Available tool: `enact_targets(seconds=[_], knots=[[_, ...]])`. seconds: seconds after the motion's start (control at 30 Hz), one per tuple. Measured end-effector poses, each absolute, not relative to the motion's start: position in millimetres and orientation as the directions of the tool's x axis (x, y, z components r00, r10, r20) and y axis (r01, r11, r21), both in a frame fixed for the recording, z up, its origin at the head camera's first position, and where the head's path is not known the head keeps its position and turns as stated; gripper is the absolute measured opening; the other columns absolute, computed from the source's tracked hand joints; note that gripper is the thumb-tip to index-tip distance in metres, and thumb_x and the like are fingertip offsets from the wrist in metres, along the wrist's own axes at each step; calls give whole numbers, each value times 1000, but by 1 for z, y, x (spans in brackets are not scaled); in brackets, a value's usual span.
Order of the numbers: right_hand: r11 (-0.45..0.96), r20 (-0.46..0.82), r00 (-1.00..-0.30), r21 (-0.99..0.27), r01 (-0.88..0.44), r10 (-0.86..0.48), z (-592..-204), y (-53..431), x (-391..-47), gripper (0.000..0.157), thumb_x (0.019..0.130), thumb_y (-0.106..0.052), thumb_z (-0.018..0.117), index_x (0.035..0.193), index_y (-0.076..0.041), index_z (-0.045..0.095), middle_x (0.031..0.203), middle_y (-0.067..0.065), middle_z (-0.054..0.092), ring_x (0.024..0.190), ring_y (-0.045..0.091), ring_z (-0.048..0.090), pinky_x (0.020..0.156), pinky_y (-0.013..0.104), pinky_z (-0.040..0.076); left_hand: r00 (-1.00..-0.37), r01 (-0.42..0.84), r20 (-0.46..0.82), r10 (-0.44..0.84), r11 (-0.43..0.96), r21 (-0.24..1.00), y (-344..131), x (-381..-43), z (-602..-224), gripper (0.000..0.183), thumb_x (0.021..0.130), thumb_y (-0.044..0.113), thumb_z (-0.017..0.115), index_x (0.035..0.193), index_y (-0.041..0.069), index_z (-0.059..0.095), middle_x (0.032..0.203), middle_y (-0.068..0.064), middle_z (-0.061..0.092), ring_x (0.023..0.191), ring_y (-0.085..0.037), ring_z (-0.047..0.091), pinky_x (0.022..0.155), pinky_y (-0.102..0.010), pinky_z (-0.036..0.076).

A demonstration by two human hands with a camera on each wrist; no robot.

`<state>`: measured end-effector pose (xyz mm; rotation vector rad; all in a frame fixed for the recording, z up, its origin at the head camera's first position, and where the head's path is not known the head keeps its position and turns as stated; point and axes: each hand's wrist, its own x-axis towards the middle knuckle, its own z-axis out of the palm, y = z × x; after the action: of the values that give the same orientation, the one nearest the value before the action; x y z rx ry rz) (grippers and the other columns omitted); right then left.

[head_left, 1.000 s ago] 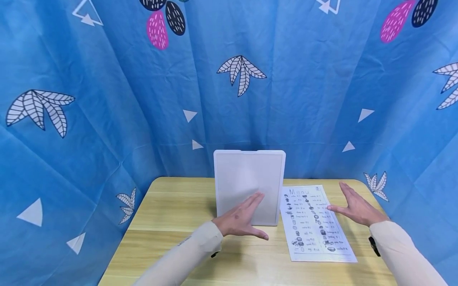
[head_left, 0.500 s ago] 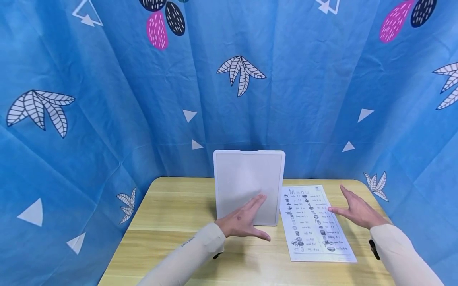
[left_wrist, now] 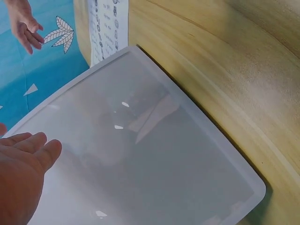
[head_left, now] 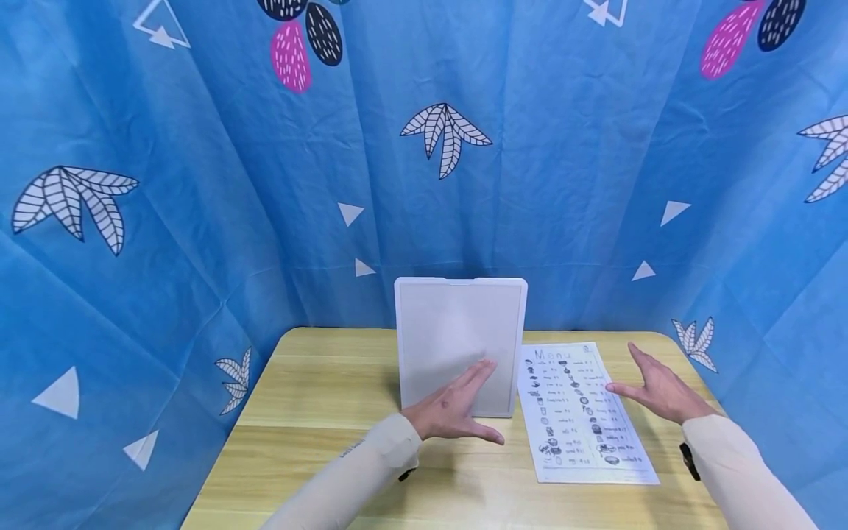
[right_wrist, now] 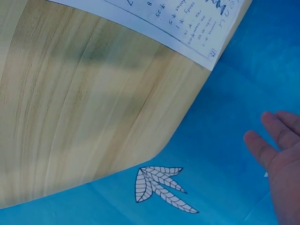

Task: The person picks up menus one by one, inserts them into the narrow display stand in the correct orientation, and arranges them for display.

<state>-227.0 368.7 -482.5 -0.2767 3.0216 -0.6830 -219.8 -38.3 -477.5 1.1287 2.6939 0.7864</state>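
Observation:
A white-framed whiteboard point(head_left: 457, 324) stands upright near the back of the table, its surface bare and glossy in the left wrist view. In front of its lower part hovers my left hand point(head_left: 450, 408), fingers straight and thumb spread, holding nothing; the left wrist view shows its fingers apart from the board point(left_wrist: 140, 140). To the right lies a paper sheet point(head_left: 583, 412) headed "Menu", with small pictures and handwritten words in two columns. My right hand point(head_left: 662, 386) is held above the sheet's right edge, fingers extended and thumb out, with nothing in it.
The wooden table point(head_left: 305, 412) has rounded back corners and extends to the left of the board. A blue curtain point(head_left: 563, 184) printed with leaves and triangles surrounds it at the back and both sides.
My left hand has drifted slightly right in front of the board. My right hand has dipped a touch. The board and the menu sheet stay in place.

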Motion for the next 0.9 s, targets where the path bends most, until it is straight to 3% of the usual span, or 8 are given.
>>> enact_targets(seconds=[0.4, 0.67, 0.9], knots=[[877, -23, -990, -467, -115, -142, -491, 375, -220, 118, 88, -60, 68, 153, 14, 4, 151, 45, 15, 134, 65, 20, 101, 76, 25, -729, 605, 85, 679, 582, 544, -25, -218, -487, 123, 72, 69, 77, 161, 15, 13, 166, -4, 17, 149, -20, 22, 115, -43, 33], [878, -15, -990, -464, -116, -139, -491, 375, -224, 114, 89, -59, 67, 153, 13, 6, 147, 44, 26, 129, 64, 31, 98, 74, 34, -746, 577, 70, 662, 590, 566, -25, -219, -494, 121, 73, 69, 76, 161, 14, 13, 166, -4, 18, 149, -21, 24, 116, -41, 32], [856, -33, -992, -509, -90, -124, -493, 376, -226, 113, 90, -59, 66, 153, 13, 6, 148, 44, 24, 129, 64, 31, 97, 74, 34, -761, 544, 59, 646, 587, 599, -23, -222, -503, 121, 72, 68, 77, 161, 15, 15, 165, -3, 18, 149, -20, 24, 116, -41, 31]])
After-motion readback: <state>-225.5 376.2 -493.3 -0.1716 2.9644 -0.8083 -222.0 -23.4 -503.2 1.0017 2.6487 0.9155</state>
